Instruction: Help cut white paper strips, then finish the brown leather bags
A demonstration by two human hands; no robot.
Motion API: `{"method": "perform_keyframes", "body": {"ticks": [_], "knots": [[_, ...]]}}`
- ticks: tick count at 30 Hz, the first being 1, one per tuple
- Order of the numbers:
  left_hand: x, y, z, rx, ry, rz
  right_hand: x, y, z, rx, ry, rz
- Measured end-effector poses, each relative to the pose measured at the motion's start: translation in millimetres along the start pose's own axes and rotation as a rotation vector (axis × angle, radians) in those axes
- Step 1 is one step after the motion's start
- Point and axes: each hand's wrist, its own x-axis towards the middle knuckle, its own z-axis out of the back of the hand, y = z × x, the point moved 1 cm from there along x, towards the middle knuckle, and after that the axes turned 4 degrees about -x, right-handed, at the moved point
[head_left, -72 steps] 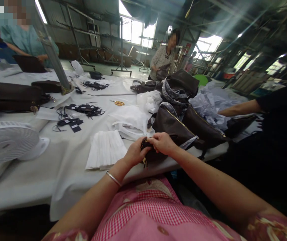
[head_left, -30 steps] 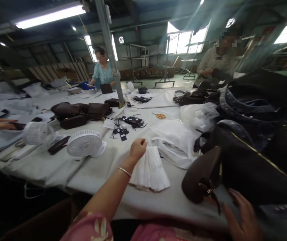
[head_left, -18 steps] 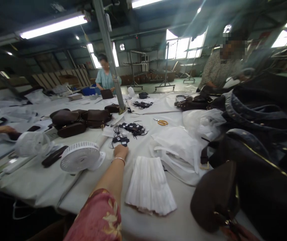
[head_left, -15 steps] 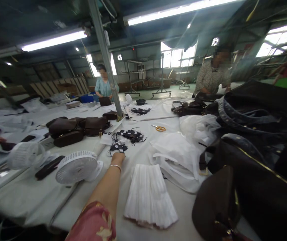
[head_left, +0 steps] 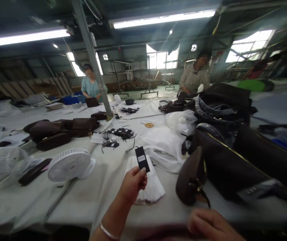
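Between the thumb and fingers of my left hand (head_left: 134,182) is a black hang tag (head_left: 142,158) with a small white label and a thin black cord. The tag is held up over a fanned stack of white tissue paper (head_left: 153,187). My right hand (head_left: 206,223) is low at the right, its fingers curled in but smeared by motion, so its grip is unclear. Just beyond it a dark brown bag (head_left: 189,177) with gold-coloured hardware leans on the table. A loose pile of black tags (head_left: 120,133) with cords lies farther back.
White fans (head_left: 69,164) stand at the left near brown bags (head_left: 50,132). Orange-handled scissors (head_left: 148,125) lie mid-table beside white plastic bags (head_left: 161,144). Large dark bags (head_left: 223,157) fill the right side. A metal post (head_left: 93,60) rises from the table. Two co-workers stand across it.
My left hand has drawn back from the pile of tags, bringing one black tag with it. My right hand has come into view at the lower right. The view has swung slightly right.
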Motion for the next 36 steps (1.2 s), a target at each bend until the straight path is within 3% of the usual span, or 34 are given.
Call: {"method": "perform_keyframes", "body": {"ticks": [3, 6, 9, 12, 14, 18, 20, 24, 28, 36], "knots": [[-42, 31, -39, 0.145, 0.213, 0.090, 20, 41, 3, 0.501, 0.033, 0.026], [-73, 60, -63, 0.325, 0.432, 0.198, 28, 65, 12, 0.792, 0.002, 0.001], [-89, 85, -75, 0.530, 0.553, 0.226, 22, 71, 22, 0.828, -0.074, -0.021], [-89, 98, -78, 0.805, 0.634, 0.044, 13, 65, 29, 0.797, -0.121, -0.014], [-79, 96, -76, 0.992, 0.625, -0.159, 10, 58, 33, 0.780, -0.176, -0.032], [-44, 79, -71, 1.112, 0.325, -0.498, 9, 49, 38, 0.777, -0.258, -0.100], [-28, 78, -75, 1.110, 0.280, -0.601, 9, 49, 39, 0.788, -0.274, -0.088], [-15, 94, -90, 1.055, 0.387, -0.593, 9, 50, 40, 0.802, -0.294, -0.048], [-19, 107, -99, 1.009, 0.297, -0.570, 10, 51, 42, 0.793, -0.291, 0.021], [-20, 115, -84, 1.315, 0.403, -0.539, 7, 55, 53, 0.780, -0.338, 0.063]]}}
